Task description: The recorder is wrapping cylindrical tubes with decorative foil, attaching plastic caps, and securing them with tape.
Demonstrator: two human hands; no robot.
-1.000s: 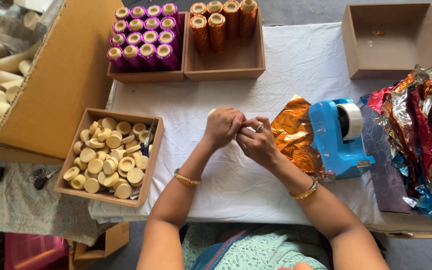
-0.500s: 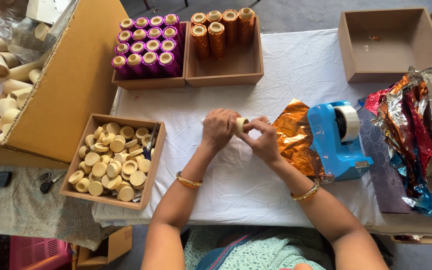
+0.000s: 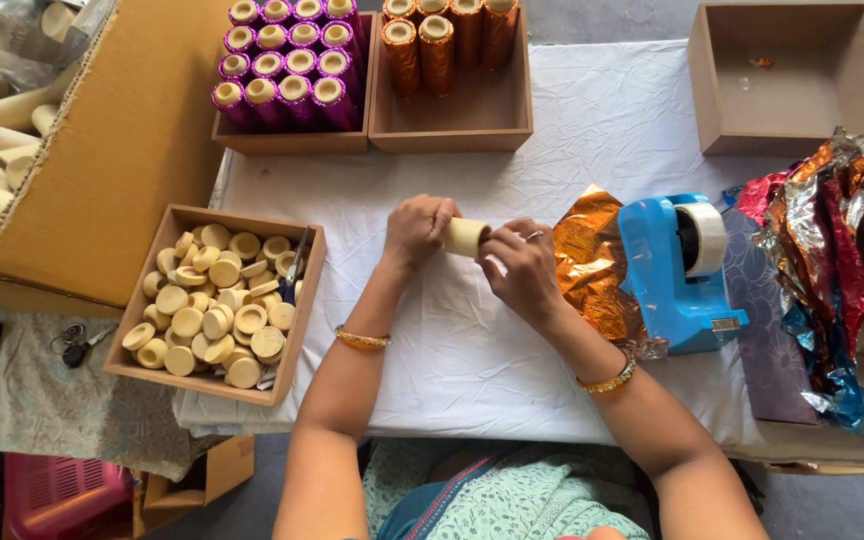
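Since the earlier frames both hands have drawn slightly apart, and the cream tube (image 3: 468,237) between them now shows more plainly. From the left: a big cardboard carton (image 3: 92,150) lies tipped on its side beside loose cream tubes; below it a shallow wooden box (image 3: 214,302) holds cream round caps. The left hand (image 3: 418,230) is curled around one end of the tube, the right hand (image 3: 520,268) pinches the other end, above the white cloth (image 3: 472,350). Behind stand a tray of purple foil-wrapped tubes (image 3: 287,75) and a tray of orange ones (image 3: 449,40). Rightward lie orange foil (image 3: 592,265), a blue tape dispenser (image 3: 677,270), an open brown box (image 3: 792,80) and crumpled coloured foil sheets (image 3: 837,270).
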